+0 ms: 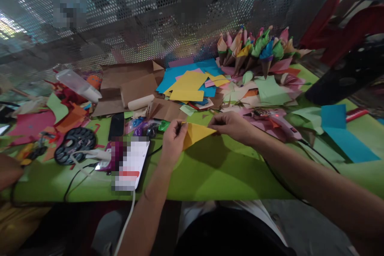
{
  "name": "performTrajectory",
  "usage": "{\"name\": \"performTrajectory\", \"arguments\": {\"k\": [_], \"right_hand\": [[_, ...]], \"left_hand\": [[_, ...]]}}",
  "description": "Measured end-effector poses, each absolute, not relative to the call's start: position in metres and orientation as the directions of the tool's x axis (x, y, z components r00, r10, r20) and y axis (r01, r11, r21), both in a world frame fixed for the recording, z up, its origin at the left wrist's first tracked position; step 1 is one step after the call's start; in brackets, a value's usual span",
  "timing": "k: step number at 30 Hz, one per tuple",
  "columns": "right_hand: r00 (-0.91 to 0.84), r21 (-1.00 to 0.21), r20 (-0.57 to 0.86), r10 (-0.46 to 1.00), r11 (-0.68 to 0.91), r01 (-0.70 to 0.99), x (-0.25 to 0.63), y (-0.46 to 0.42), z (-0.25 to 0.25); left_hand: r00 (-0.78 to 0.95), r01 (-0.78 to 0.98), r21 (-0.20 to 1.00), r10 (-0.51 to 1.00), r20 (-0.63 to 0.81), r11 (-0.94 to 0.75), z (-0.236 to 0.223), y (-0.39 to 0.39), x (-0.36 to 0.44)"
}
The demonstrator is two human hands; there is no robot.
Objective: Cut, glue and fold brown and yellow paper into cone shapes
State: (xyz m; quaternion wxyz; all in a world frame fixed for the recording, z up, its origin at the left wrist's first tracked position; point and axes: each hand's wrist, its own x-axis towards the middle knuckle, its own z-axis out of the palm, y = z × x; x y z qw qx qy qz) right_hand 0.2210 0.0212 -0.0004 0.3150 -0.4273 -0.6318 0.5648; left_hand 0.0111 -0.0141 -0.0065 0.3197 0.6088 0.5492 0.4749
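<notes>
Between my two hands is a piece of yellow paper (196, 135) in a triangular, cone-like shape, raised above the green tabletop (210, 180). My left hand (175, 140) is closed on its wide left end, with the thumb over the edge. At the pointed right end, the fingertips of my right hand (228, 126) pinch the paper. Behind them lies a stack of yellow sheets (187, 84) on blue paper (168, 78). To the right of my right hand rests a pink glue gun (285, 128) with a lit red light.
Paper ice-cream cones (255, 50) stand bunched at the back right. Brown paper (138, 88) and a clear bottle (78, 85) lie at the back left. A phone (135, 164) with a white cable is left of my forearm. Another person's arm (9, 172) shows at the left edge.
</notes>
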Motion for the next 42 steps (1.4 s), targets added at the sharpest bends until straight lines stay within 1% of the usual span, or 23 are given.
{"name": "performTrajectory", "arguments": {"k": [3,7,12,17,21,25,28,32,34,36,38,42], "right_hand": [[-0.435,-0.981,-0.072,0.898,0.015,0.194,0.222,0.021,-0.001],[-0.477,-0.978,-0.059,0.877,0.045,0.204,0.227,0.022,0.001],[-0.421,-0.953,0.063,0.905,0.180,0.245,0.230,0.022,0.006],[-0.474,-0.939,0.022,0.880,0.180,0.291,0.222,0.015,0.003],[-0.440,-0.919,0.048,0.897,0.213,0.333,0.220,0.013,0.002],[-0.457,-0.939,0.057,0.887,0.203,0.278,0.219,0.011,0.005],[-0.463,-0.954,0.058,0.885,0.186,0.235,0.216,0.010,0.004],[-0.390,-0.950,0.055,0.919,0.169,0.264,0.217,0.011,0.000],[-0.354,-0.940,0.091,0.931,0.198,0.277,0.218,0.011,-0.001],[-0.344,-0.931,0.127,0.930,0.231,0.283,0.218,0.010,-0.001],[-0.342,-0.931,0.153,0.927,0.251,0.265,0.216,0.009,0.000],[-0.332,-0.939,0.184,0.925,0.265,0.219,0.210,0.006,0.002]], "left_hand": [[-0.054,0.407,0.890,0.968,0.246,-0.204,-0.006,-0.015,0.011],[-0.082,0.442,0.870,0.957,0.280,-0.217,-0.006,-0.016,0.010],[-0.097,0.510,0.823,0.934,0.344,-0.250,-0.007,-0.020,0.010],[-0.050,0.586,0.753,0.914,0.403,-0.300,-0.010,-0.022,0.013],[-0.020,0.599,0.733,0.909,0.417,-0.323,-0.010,-0.024,0.015],[0.006,0.597,0.738,0.922,0.387,-0.314,-0.008,-0.025,0.015],[0.067,0.572,0.761,0.942,0.330,-0.307,-0.007,-0.025,0.016],[0.132,0.431,0.868,0.969,0.210,-0.247,-0.005,-0.023,0.017],[0.155,0.362,0.913,0.978,0.139,-0.187,-0.005,-0.023,0.016],[0.158,0.338,0.932,0.984,0.077,-0.127,-0.005,-0.023,0.016],[0.152,0.360,0.925,0.986,0.067,-0.118,-0.006,-0.023,0.016],[0.208,0.426,0.881,0.970,0.125,-0.205,-0.005,-0.024,0.018]]}}
